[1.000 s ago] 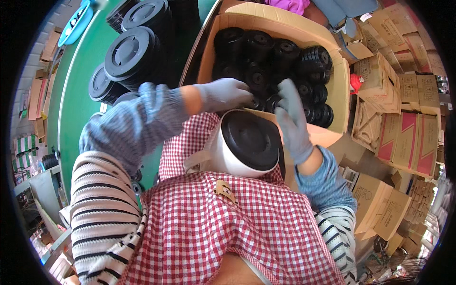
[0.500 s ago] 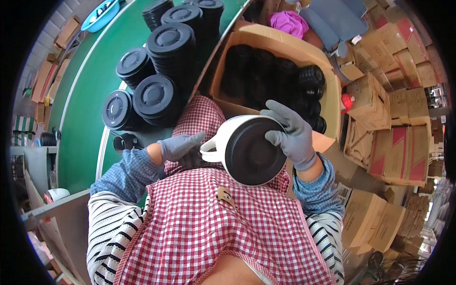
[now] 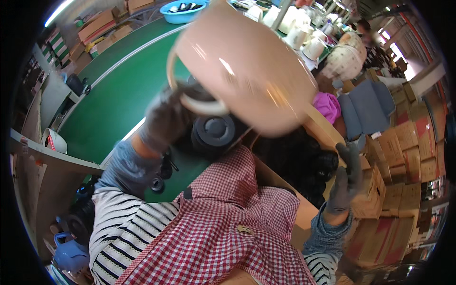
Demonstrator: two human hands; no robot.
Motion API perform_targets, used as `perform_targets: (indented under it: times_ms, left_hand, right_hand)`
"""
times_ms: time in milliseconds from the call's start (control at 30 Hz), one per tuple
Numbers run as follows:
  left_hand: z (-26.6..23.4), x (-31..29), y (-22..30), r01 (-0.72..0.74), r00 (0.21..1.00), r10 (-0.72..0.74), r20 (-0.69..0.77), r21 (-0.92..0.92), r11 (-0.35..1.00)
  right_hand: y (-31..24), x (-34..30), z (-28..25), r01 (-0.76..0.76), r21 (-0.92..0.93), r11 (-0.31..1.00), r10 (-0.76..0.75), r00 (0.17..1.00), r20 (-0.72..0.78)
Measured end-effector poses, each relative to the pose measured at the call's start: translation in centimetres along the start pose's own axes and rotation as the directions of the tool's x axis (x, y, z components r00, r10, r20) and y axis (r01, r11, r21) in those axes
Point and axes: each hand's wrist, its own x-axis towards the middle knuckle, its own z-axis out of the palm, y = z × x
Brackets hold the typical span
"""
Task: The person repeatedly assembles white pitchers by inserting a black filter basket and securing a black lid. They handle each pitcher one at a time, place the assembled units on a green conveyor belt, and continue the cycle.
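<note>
A pale, glossy kettle body (image 3: 251, 66) with a loop handle is raised close in front of me, smeared by motion. My left hand (image 3: 166, 118), in a grey glove, is closed at the lower part of its handle; the fingers are partly hidden and blurred. Beneath the kettle, black round kettle bases (image 3: 213, 132) stand on the green table (image 3: 109, 92), mostly covered by it. My right hand (image 3: 346, 183), also gloved in grey, is held apart at the right with fingers spread and nothing in it. Nearby is an open carton (image 3: 327, 128) with black parts (image 3: 304, 161).
A blue basin (image 3: 183, 14) with small items stands at the table's far side. Pale kettles (image 3: 308, 40) line the far right, near another person (image 3: 344, 57). A grey chair (image 3: 365, 107) and stacked cardboard boxes (image 3: 415, 128) are on the right.
The kettle body has risen from my lap toward my view. My right hand has let go of it and moved right; my left hand has closed at the handle. My view has tilted up.
</note>
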Motion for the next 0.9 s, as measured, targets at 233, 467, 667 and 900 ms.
perform_targets:
  times_ms: [233,467,667,900]
  left_hand:
    - [-18.5,15.7,2.3,0.232,0.786,0.107,-0.609,0.452,0.861]
    - [-33.8,26.4,-7.1,0.559,0.483,0.259,-0.837,0.522,0.644]
    - [-38.6,27.1,-8.7,0.516,0.597,0.308,-0.741,0.649,0.559]
    - [-38.3,16.3,1.4,0.684,0.669,0.41,-0.62,0.729,-0.013]
  right_hand:
    - [11.0,-8.3,5.3,-0.536,-0.056,0.843,0.526,0.797,0.297]
    - [13.5,-15.7,2.7,-0.803,-0.163,0.573,0.82,0.561,0.117]
    - [12.0,-14.7,3.4,-0.851,-0.227,0.473,0.879,0.472,0.064]
    - [14.6,-11.1,6.3,-0.822,-0.233,0.52,0.844,0.452,0.291]
